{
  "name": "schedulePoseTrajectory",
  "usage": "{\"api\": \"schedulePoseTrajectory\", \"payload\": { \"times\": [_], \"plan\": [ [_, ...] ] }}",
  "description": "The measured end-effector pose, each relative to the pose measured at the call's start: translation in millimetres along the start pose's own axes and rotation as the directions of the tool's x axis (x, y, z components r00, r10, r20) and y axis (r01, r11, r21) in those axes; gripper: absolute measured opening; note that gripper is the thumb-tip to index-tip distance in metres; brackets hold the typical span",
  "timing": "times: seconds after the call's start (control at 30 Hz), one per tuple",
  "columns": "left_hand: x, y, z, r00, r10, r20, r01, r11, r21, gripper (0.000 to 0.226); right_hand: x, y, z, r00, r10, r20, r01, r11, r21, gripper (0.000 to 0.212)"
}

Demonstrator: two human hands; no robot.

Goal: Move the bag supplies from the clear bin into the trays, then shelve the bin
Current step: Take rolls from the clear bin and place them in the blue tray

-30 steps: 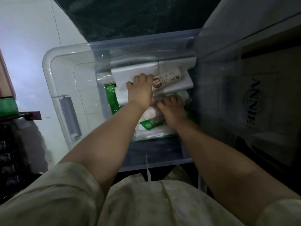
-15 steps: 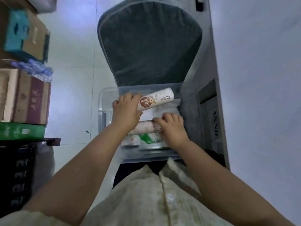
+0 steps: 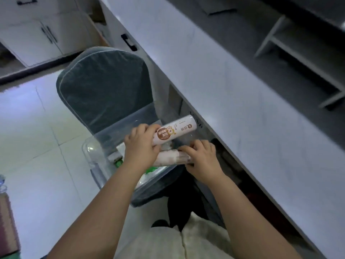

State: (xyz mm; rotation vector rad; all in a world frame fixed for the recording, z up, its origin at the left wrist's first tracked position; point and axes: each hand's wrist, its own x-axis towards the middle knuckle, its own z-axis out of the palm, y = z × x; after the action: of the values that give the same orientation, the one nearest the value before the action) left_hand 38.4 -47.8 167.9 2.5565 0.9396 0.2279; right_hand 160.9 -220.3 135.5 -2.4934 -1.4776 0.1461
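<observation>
The clear bin (image 3: 93, 156) rests on a grey chair seat below me. My left hand (image 3: 141, 148) grips a white roll of bags with a brown label (image 3: 177, 130), lifted above the bin's rim. My right hand (image 3: 202, 158) holds a second, paler roll (image 3: 171, 158) just under the first one. Green and white bag packs (image 3: 149, 170) remain in the bin, mostly hidden by my arms. No trays are in view.
The grey padded chair (image 3: 104, 94) stands against a long white counter (image 3: 233, 94) on my right. Open dark shelves (image 3: 302, 53) sit above the counter at the far right. White cabinets (image 3: 37, 34) line the far wall. Boxes show at the left edge.
Both hands have lifted the two rolls up out of the bin. My head has risen and turned right, bringing the counter and shelves into sight.
</observation>
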Motion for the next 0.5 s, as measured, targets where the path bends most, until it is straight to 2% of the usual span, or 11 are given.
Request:
{"api": "schedulePoseTrajectory", "payload": {
  "times": [0.1,0.23,0.3,0.37,0.5],
  "plan": [
    [-19.3,47.9,6.7,0.983,0.178,0.037,-0.179,0.984,0.014,0.054,-60.4,7.3,-17.1,0.985,0.148,-0.09,-0.15,0.989,-0.018,0.059],
    [-52.7,126.9,18.4,0.899,0.43,0.088,-0.428,0.903,-0.036,0.056,-142.1,23.5,-49.6,0.929,0.317,-0.192,-0.327,0.945,-0.022,0.051],
    [-70.1,167.3,23.3,0.839,0.537,0.091,-0.534,0.844,-0.054,0.055,-185.2,35.3,-67.9,0.88,0.393,-0.267,-0.41,0.912,-0.009,0.05],
    [-89.1,210.8,28.2,0.774,0.627,0.091,-0.622,0.779,-0.076,0.054,-229.7,49.3,-88.6,0.818,0.477,-0.322,-0.499,0.867,0.017,0.058],
    [-138.8,305.1,40.2,0.641,0.762,0.087,-0.752,0.647,-0.128,0.056,-325.7,77.4,-133.4,0.681,0.609,-0.407,-0.656,0.754,0.03,0.06]
  ]
}}
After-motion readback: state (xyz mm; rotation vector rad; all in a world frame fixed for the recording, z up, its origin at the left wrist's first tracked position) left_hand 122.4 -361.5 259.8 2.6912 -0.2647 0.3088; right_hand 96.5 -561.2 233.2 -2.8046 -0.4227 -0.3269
